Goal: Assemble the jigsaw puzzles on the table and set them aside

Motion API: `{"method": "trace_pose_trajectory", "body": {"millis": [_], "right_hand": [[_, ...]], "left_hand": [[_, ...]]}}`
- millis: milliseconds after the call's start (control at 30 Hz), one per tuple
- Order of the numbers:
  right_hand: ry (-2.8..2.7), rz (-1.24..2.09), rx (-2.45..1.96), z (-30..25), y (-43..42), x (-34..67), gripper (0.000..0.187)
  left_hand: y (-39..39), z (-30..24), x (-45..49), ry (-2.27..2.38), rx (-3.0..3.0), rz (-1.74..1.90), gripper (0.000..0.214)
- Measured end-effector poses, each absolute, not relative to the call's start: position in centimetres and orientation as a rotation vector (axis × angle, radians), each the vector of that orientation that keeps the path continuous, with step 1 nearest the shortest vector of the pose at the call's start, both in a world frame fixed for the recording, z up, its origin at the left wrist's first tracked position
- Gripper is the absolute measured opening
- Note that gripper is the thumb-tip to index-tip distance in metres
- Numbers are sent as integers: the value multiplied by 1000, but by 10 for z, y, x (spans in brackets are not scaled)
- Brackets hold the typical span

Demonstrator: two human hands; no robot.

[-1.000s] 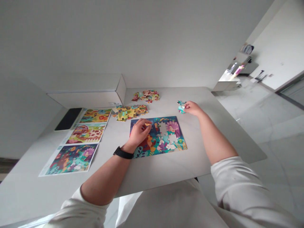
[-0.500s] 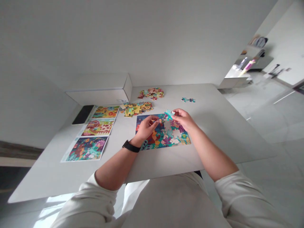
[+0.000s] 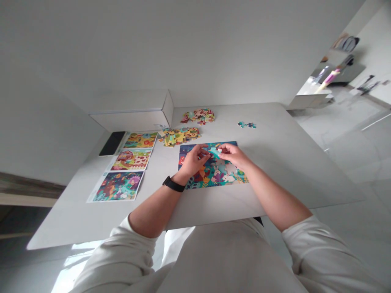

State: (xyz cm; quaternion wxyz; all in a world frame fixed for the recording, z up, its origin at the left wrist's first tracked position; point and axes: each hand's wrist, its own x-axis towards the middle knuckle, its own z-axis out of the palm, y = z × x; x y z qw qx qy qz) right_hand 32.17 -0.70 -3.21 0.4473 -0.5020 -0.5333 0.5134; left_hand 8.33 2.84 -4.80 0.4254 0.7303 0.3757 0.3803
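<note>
My right hand (image 3: 232, 155) pinches a turquoise puzzle piece (image 3: 215, 152) just over the upper middle of a colourful jigsaw puzzle (image 3: 208, 179). The puzzle shows rabbits, plants and a dark blue background, and a pale gap (image 3: 231, 168) is visible right of its middle. My left hand (image 3: 195, 160), with a black band on the wrist, rests over the puzzle's left part. Its thumb and bent fingers come close together beside the turquoise piece. Whether anything is between these fingertips is hidden.
Two heaps of loose pieces, a yellowish one (image 3: 177, 137) and a reddish one (image 3: 200, 116), lie behind the puzzle. Farther right are a few turquoise pieces (image 3: 247, 125). On the left lie picture sheets (image 3: 122, 186), a black phone (image 3: 112, 143) and a white box (image 3: 131, 121).
My right hand has brought the turquoise piece down and left over the puzzle, closer to my left hand. The whole view has shifted slightly.
</note>
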Motion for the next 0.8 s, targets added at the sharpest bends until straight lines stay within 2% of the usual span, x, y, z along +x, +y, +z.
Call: {"method": "trace_pose_trajectory", "body": {"millis": [233, 600, 800], "right_hand": [[-1401, 1238, -1258, -34, -6, 325, 47], [-1154, 1223, -1246, -21, -6, 338, 57], [-1175, 1214, -1227, -20, -6, 339, 56]], "left_hand": [[27, -49, 85, 870, 1800, 974, 46], [27, -41, 83, 896, 1770, 979, 40], [24, -38, 84, 889, 1807, 945, 40]]}}
